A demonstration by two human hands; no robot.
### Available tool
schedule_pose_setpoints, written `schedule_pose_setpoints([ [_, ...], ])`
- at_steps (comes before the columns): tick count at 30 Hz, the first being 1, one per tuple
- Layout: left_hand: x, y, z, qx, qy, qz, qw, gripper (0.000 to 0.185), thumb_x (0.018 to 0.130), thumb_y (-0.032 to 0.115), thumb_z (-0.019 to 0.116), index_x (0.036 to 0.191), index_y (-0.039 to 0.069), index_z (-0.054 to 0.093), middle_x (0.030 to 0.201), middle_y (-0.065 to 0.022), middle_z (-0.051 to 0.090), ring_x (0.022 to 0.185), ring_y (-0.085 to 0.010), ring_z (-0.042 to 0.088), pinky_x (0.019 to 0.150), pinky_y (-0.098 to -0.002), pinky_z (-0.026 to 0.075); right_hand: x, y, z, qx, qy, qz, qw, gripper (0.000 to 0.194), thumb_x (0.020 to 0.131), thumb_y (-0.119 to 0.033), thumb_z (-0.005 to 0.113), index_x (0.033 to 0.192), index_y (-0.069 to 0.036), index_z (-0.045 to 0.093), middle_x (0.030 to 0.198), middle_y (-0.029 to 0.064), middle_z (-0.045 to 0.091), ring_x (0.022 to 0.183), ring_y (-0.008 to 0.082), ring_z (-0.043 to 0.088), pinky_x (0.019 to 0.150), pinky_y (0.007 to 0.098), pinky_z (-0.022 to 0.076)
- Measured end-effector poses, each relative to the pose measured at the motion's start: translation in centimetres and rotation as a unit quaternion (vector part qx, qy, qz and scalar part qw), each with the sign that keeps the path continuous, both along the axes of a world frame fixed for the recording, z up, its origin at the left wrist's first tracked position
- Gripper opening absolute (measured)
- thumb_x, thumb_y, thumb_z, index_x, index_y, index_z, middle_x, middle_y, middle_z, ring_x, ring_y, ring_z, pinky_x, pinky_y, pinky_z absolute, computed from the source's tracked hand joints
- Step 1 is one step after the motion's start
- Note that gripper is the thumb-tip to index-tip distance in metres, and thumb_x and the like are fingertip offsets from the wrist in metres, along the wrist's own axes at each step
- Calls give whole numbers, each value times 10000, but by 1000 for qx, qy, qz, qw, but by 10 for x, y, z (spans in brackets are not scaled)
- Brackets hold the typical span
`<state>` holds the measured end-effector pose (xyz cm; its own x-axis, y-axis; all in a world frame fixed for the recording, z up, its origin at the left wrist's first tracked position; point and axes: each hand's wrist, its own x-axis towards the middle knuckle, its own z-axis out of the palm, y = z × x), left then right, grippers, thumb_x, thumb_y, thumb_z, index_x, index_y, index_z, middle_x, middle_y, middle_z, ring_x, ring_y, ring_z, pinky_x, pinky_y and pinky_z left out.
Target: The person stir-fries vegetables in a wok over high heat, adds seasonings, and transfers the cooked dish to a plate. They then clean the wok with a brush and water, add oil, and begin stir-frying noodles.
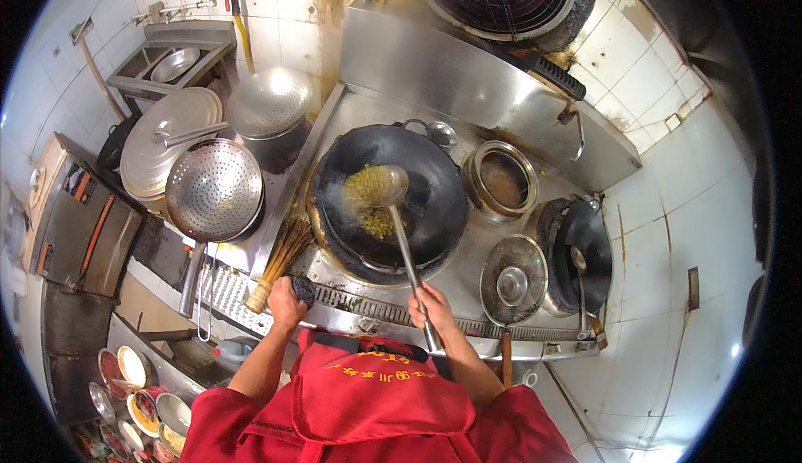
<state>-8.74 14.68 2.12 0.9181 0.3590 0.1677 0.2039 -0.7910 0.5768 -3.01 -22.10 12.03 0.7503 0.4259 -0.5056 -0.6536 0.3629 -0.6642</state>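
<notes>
My right hand (433, 308) is closed round the metal handle of a wok ladle (396, 186), whose bowl is over the black wok (432, 212). Chopped yellow-green food (364, 188) lies in the wok beside and below the ladle's bowl, with steam or motion blur about it. My left hand (288, 303) grips a dark, crumpled cloth or scouring pad (304, 290) at the front edge of the range. Just left of that hand rests a bamboo wok brush (282, 263), bristles pointing up and away. The wok's near rim is a short way beyond the cloth.
Left of the range are a perforated strainer (214, 188), a second strainer (270, 102) and a round metal lid (169, 140). At right stand a metal pot (503, 178), a mesh strainer (514, 281) and another wok (586, 256). Seasoning bowls (133, 366) are at lower left.
</notes>
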Motion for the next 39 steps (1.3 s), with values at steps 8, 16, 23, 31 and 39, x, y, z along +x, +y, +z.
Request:
schedule_pose_setpoints([
  [8,37,-34,20,-485,-47,9,873,289,869,31,587,1141,-38,655,1021,-112,706,879,-194,656,807,-331,531,-23,-13,-15,-443,-180,84,874,721,939,-149,674,1585,-205,357,864,86,675,600,190,652,575,362,541],
  [16,131,-144,-2,-737,143,74,656,233,892,138,505,877,-16,679,825,-123,664,711,-276,646,608,-443,508,-14,-26,7,-596,-381,128,695,642,988,-259,606,1571,-139,364,1025,196,706,860,367,692,763,459,568],
  [23,23,-138,100,-729,138,124,658,277,897,87,467,1034,-70,649,924,-137,700,780,-263,686,691,-416,559,-45,-125,45,13,-31,9,999,483,1012,-444,573,1132,16,655,900,128,720,715,190,687,596,298,557],
  [31,1,-125,143,-805,159,106,562,251,922,35,471,1085,14,660,925,-117,710,792,-277,720,695,-435,616,-81,-189,-25,-232,35,-127,964,467,988,-408,615,1169,20,652,975,135,723,798,215,705,670,331,580],
  [39,5,-121,94,-827,185,94,523,227,905,39,466,1031,33,654,917,-93,686,784,-245,674,672,-424,573,-181,-141,-154,-169,183,-162,955,465,964,-372,657,1206,24,648,1049,142,725,881,241,723,744,365,603],
])
